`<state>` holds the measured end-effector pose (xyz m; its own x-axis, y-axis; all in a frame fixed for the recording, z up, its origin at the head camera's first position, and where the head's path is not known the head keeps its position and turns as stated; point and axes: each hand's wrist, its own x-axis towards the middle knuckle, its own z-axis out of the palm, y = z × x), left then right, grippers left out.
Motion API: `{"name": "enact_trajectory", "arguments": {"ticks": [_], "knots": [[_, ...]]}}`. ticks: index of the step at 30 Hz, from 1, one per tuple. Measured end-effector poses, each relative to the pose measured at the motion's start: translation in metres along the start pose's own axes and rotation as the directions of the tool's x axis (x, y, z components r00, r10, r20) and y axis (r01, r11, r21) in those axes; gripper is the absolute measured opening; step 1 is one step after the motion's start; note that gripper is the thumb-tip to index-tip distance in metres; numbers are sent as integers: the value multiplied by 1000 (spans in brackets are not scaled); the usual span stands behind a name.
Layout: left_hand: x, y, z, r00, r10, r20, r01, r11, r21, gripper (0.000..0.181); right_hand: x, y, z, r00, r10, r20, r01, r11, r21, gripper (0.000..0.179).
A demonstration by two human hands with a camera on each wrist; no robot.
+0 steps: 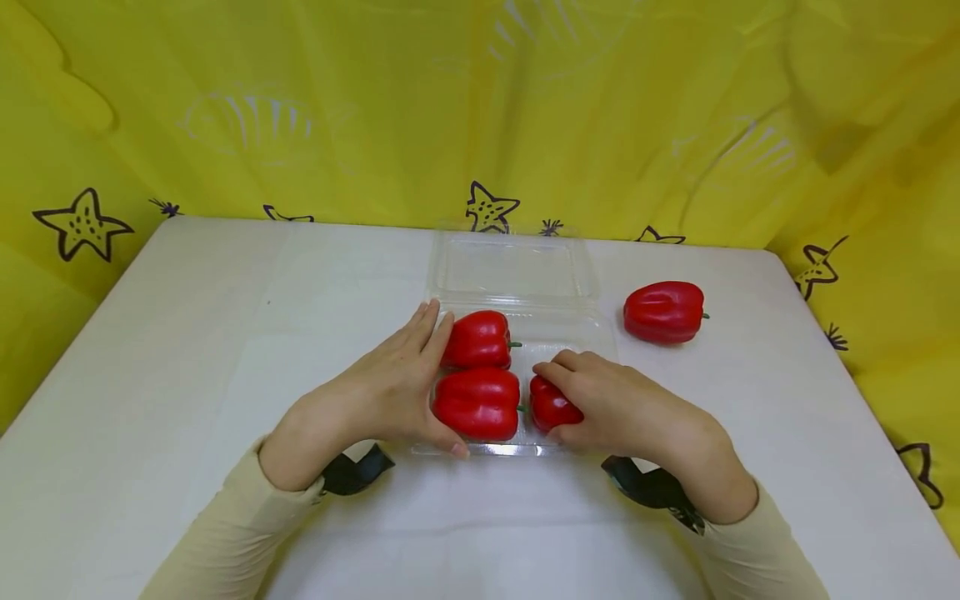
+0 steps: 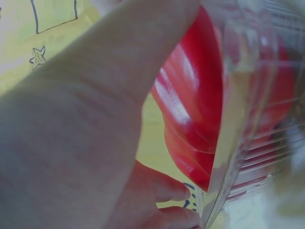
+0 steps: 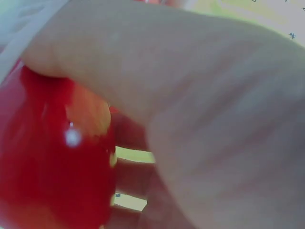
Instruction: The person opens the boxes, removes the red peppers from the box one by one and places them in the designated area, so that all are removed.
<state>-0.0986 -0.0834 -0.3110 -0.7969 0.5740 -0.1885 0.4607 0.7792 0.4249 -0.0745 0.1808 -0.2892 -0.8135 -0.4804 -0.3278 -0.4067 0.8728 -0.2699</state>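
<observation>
A clear plastic clamshell container [image 1: 566,333] lies with its lid [image 1: 513,265] folded back, away from the person. In its left half sit two red bell peppers, a rear one [image 1: 477,339] and a front one [image 1: 480,404], stems pointing right. My left hand [image 1: 397,379] rests along the container's left side, fingers and thumb spread beside the peppers. At the front right of the container, my right hand [image 1: 611,400] grips a third red bell pepper [image 1: 551,406], partly hidden by the palm. That pepper [image 3: 52,152] fills the left of the right wrist view, with fingers around it.
Another red bell pepper [image 1: 665,312] lies on the white table [image 1: 337,275] to the right of the container. A yellow patterned curtain [image 1: 375,125] hangs around the table's back and sides.
</observation>
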Motion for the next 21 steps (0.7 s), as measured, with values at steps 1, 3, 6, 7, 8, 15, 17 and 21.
{"name": "enact_trajectory", "arguments": {"ticks": [1, 3, 6, 7, 8, 15, 17, 21], "knots": [[0, 0, 0, 1000, -2, 1, 2, 1000, -2, 137, 0, 1, -1, 1000, 1, -1, -1, 1000, 1, 70], [1, 0, 0, 1000, -4, 4, 4, 1000, -3, 137, -1, 1, -1, 1000, -5, -10, 5, 1000, 4, 69], [0, 0, -1, 1000, -10, 13, 10, 1000, -6, 137, -3, 2, -1, 999, -23, -34, 23, 1000, 11, 69], [0, 0, -1, 1000, -9, 13, 9, 1000, -6, 137, -3, 3, -2, 998, -32, -45, 33, 999, 12, 68], [0, 0, -1, 1000, -9, 13, 9, 1000, -6, 137, -3, 3, -2, 997, -43, -56, 44, 999, 14, 68], [0, -2, -2, 1000, -2, 12, 2, 1000, -5, 137, -8, 6, -6, 989, -89, -121, 94, 995, 29, 64], [0, -1, -2, 1000, 1, 11, -1, 1000, -3, 137, -10, 6, -9, 986, -92, -142, 97, 995, 28, 65], [-1, 0, 0, 1000, 15, -5, -15, 1000, -5, 137, -16, 8, -14, 978, -100, -184, 105, 994, 16, 66]]}}
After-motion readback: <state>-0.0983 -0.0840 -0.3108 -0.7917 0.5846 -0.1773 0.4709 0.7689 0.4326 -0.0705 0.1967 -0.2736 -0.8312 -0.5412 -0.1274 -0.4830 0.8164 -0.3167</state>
